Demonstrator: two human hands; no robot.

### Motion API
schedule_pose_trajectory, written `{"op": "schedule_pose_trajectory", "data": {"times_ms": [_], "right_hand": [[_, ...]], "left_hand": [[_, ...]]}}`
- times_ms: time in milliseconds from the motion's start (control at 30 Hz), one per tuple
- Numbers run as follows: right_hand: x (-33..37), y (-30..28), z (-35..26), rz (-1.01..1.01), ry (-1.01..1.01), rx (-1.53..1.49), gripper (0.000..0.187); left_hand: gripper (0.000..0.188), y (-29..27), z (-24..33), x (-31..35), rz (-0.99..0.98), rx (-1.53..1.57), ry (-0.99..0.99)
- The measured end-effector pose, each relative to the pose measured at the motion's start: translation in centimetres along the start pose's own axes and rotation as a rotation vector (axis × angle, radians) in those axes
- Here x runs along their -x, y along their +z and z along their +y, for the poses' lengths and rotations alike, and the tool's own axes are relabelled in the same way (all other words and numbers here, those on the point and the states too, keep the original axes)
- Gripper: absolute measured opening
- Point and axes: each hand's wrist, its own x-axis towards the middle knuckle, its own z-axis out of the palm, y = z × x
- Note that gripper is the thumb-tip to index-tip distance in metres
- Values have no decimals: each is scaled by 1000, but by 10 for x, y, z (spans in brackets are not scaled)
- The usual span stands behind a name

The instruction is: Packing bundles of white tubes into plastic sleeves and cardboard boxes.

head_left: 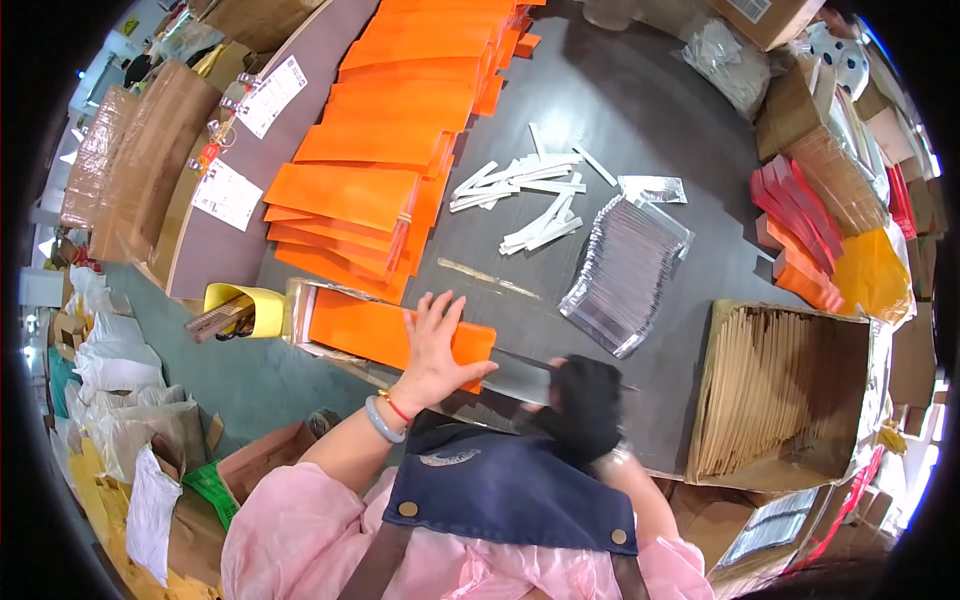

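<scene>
My left hand (436,345) lies flat with spread fingers on an orange envelope (370,330) that rests on a shallow tray at the table's near edge. A bracelet and a red string circle that wrist. My right hand (585,405), in a black glove and blurred, sits at the near edge over a silvery strip (515,378) just right of the envelope; whether it grips the strip is unclear. A fanned row of silver foil pouches (625,272) lies beyond my right hand.
Overlapping orange envelopes (385,150) run up the left of the dark table (640,110). White paper strips (530,195) lie mid-table. A carton of brown envelopes (775,390) stands at the right, red and orange packs (800,225) behind it. A yellow holder (245,308) sits at the left edge.
</scene>
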Motion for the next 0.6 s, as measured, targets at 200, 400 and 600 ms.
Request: {"op": "schedule_pose_trajectory", "data": {"times_ms": [200,400,600], "right_hand": [[-24,9,-15,206,-58,-81,62],[4,-33,28,388,150,-17,51],[83,-58,88,621,410,49,39]], "left_hand": [[69,5,19,-63,-12,124,227],[21,43,22,-160,157,-2,317],[13,15,11,-117,-71,-1,319]]}}
